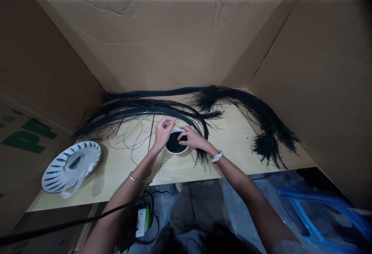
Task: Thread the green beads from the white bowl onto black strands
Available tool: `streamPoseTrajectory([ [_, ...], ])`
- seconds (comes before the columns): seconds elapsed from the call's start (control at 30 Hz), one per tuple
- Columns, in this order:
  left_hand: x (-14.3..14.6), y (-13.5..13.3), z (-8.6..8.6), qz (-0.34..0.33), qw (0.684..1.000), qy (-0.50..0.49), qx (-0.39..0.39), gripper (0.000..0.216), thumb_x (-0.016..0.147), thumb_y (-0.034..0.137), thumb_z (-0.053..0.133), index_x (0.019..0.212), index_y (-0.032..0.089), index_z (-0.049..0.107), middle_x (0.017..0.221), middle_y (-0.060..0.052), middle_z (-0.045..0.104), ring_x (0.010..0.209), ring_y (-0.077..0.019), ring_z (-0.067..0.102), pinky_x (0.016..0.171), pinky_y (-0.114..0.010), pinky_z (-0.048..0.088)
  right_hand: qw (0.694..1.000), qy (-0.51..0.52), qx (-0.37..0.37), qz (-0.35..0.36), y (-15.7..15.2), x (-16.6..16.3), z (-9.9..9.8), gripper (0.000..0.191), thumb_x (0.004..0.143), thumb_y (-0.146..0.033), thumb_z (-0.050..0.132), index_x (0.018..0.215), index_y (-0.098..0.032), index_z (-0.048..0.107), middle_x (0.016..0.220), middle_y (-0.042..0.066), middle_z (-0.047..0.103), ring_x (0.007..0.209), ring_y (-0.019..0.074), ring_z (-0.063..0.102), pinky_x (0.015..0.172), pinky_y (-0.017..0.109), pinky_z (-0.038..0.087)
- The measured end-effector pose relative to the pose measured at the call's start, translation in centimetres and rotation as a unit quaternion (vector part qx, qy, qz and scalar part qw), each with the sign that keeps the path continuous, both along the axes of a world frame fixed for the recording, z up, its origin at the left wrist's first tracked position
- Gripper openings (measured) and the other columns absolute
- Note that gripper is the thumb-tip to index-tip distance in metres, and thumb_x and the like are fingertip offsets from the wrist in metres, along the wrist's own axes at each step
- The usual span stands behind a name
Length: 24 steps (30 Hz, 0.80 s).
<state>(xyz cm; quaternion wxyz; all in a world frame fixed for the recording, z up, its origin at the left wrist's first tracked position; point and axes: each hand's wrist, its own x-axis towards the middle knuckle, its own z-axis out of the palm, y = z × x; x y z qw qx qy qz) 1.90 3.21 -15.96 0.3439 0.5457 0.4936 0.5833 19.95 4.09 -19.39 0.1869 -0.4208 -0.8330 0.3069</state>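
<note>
A white bowl (177, 152) stands near the front of the table, filled with tiny dark green pieces that look like beads (173, 144). My left hand (164, 131) is over the bowl's left rim, thumb and forefinger pinched on what looks like a thin dark strand; its tip is too fine to follow. From the right, my right hand (194, 137) reaches over the bowl, curved fingers apart from the thumb and tips at the dark pieces. Just behind both hands curves a bundle of long dark green strands (162, 110), its bushy end hanging right of the bowl.
More dark bundles (151, 92) lie along the back, one ending in leafy tufts (266, 145) at the right. Loose looping strands (133, 138) spread to the left. A blue-patterned plate (55, 169) holds a whitish item. Cardboard walls (174, 41) enclose the table; a blue stool (316, 207) stands below.
</note>
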Motion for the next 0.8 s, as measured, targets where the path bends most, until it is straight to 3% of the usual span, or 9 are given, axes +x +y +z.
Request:
streamPoseTrajectory([
  [0.4, 0.4, -0.3, -0.7, -0.016, 1.0, 0.016, 0.001, 0.019, 0.086, 0.038, 0.069, 0.085, 0.019, 0.066, 0.06, 0.006, 0.038, 0.057, -0.0121, 0.035, 0.057, -0.027, 0.027, 0.999, 0.039, 0.016, 0.003, 0.2, -0.1, -0.2, 0.005, 0.085, -0.022, 0.079, 0.09, -0.023, 0.082, 0.125, 0.009, 0.068, 0.12, 0.0286, 0.054, 0.108, 0.046, 0.04],
  [0.57, 0.5, -0.3, -0.7, -0.017, 1.0, 0.009, 0.002, 0.017, 0.085, 0.036, 0.07, 0.084, 0.019, 0.066, 0.061, 0.006, 0.04, 0.057, -0.012, 0.036, 0.056, -0.027, 0.027, 0.986, 0.163, 0.031, -0.032, 0.5, -0.2, -0.3, 0.002, 0.085, -0.023, 0.079, 0.085, -0.022, 0.08, 0.131, 0.008, 0.07, 0.127, 0.0279, 0.055, 0.114, 0.047, 0.036],
  [0.67, 0.4, -0.4, -0.7, -0.019, 1.0, 0.012, -0.002, 0.016, 0.084, 0.035, 0.07, 0.085, 0.019, 0.066, 0.06, 0.006, 0.04, 0.057, -0.0121, 0.036, 0.057, -0.027, 0.027, 0.949, 0.3, -0.01, -0.1, 0.9, 0.0, 0.1, 0.012, 0.083, -0.034, 0.08, 0.085, -0.022, 0.079, 0.112, 0.007, 0.075, 0.11, 0.0235, 0.063, 0.105, 0.041, 0.045],
  [0.8, 0.4, -0.5, -0.8, -0.016, 1.0, 0.017, -0.007, 0.019, 0.085, 0.038, 0.07, 0.086, 0.02, 0.066, 0.06, 0.006, 0.037, 0.056, -0.0124, 0.034, 0.057, -0.027, 0.026, 0.83, 0.494, -0.192, -0.176, 1.2, 0.5, 0.9, 0.039, 0.071, -0.051, 0.086, 0.093, -0.021, 0.076, 0.086, 0.002, 0.074, 0.076, 0.0148, 0.062, 0.078, 0.03, 0.053],
])
